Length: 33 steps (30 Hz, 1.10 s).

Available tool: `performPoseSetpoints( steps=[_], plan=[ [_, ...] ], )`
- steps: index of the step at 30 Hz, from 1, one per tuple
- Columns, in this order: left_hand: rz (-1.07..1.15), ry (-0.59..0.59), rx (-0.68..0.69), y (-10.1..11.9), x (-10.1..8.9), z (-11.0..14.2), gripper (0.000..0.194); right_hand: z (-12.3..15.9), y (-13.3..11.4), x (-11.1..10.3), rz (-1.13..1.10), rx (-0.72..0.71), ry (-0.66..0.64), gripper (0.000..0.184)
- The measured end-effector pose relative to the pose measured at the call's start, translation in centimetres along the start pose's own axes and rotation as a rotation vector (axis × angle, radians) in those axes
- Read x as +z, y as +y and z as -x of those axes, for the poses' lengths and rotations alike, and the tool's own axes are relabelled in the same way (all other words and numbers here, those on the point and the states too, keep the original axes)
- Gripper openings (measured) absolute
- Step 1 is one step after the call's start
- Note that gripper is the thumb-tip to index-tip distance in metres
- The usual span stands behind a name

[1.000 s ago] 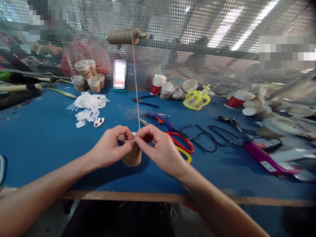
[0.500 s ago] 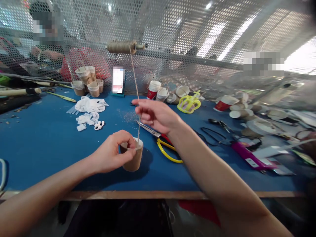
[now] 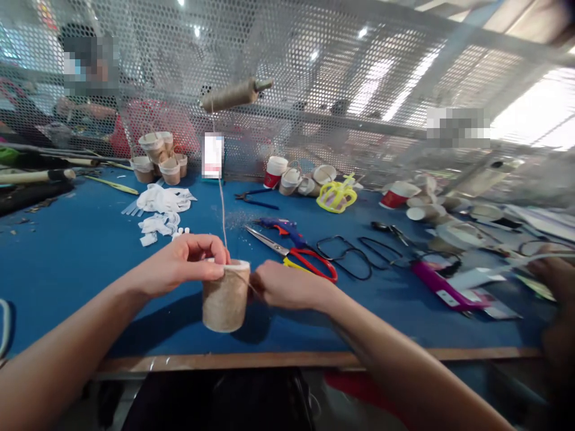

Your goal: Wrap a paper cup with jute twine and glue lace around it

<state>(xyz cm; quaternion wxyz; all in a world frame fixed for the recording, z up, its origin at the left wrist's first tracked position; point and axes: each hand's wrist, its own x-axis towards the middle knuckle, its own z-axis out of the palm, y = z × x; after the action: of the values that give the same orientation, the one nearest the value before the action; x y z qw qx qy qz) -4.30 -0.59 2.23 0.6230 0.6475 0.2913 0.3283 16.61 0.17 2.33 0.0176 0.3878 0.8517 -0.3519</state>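
My left hand (image 3: 191,260) pinches the rim of a twine-wrapped cup (image 3: 224,302), holding it upright above the blue table top. The cup has a white upper edge and tan sides. Close against its right side, my right hand (image 3: 283,284) is closed on a strand of twine (image 3: 252,286) that slants across the cup; its fingertips are mostly hidden. Another length of twine (image 3: 222,209) runs from the spool (image 3: 231,96) on the mesh panel down to my left fingers at the rim. Scissors (image 3: 309,260) with red and yellow handles lie behind my right hand.
A blue glue gun (image 3: 285,230) and black cable lie beyond the scissors. Several wrapped cups (image 3: 157,158), white scraps (image 3: 164,200) and a phone (image 3: 212,155) stand or lie farther back. At right are a purple box (image 3: 442,287) and another person's hand (image 3: 552,275).
My right hand has come down from the upright twine to the cup's right side. The cup has shifted left and nearer me. The spool has tilted, and its twine now hangs farther left.
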Motion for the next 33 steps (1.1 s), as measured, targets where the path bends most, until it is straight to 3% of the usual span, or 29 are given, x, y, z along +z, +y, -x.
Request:
performPoseSetpoints(
  steps=[2,4,6,9,11,15,18,22,26,29,33],
  plan=[
    [0.01,-0.096,-0.033,0.2,0.1,0.1,0.014,0.7,-0.1,0.6,-0.081,0.016,-0.191,0.024],
    [-0.013,-0.142,-0.044,0.3,0.3,0.1,0.013,0.5,0.1,0.6,-0.18,0.052,-0.239,0.024],
    [-0.053,-0.117,-0.036,0.2,0.4,-0.1,0.013,-0.5,0.4,0.1,-0.228,0.091,-0.084,0.025],
    [-0.102,-0.011,-0.016,-0.1,0.2,-0.4,0.013,-2.2,0.8,-0.8,-0.207,0.139,0.295,0.034],
    [-0.159,0.062,-0.004,-0.4,-0.2,-0.6,0.013,-2.6,1.0,-1.5,-0.173,0.181,0.481,0.038],
    [-0.342,0.156,0.044,-1.0,-0.4,-1.0,0.014,-1.3,1.8,-3.5,-0.02,0.292,0.656,0.032],
    [-0.503,0.219,0.116,-1.3,-0.1,-1.1,0.011,-0.1,3.7,-5.3,0.142,0.439,0.772,0.03],
    [-0.665,0.297,0.194,-1.7,0.4,-1.1,0.009,-0.1,7.5,-6.0,0.245,0.597,0.725,0.019],
    [-0.666,0.299,0.188,-1.8,0.6,-1.1,0.009,-1.1,10.0,-5.2,0.188,0.652,0.638,0.003],
    [-0.618,0.277,0.192,-1.8,0.5,-1.0,0.009,-1.1,10.3,-5.2,0.086,0.646,0.658,0.008],
    [-0.567,0.247,0.154,-1.9,0.4,-1.2,0.009,0.1,8.5,-5.7,-0.132,0.535,0.761,0.012]
  ],
)
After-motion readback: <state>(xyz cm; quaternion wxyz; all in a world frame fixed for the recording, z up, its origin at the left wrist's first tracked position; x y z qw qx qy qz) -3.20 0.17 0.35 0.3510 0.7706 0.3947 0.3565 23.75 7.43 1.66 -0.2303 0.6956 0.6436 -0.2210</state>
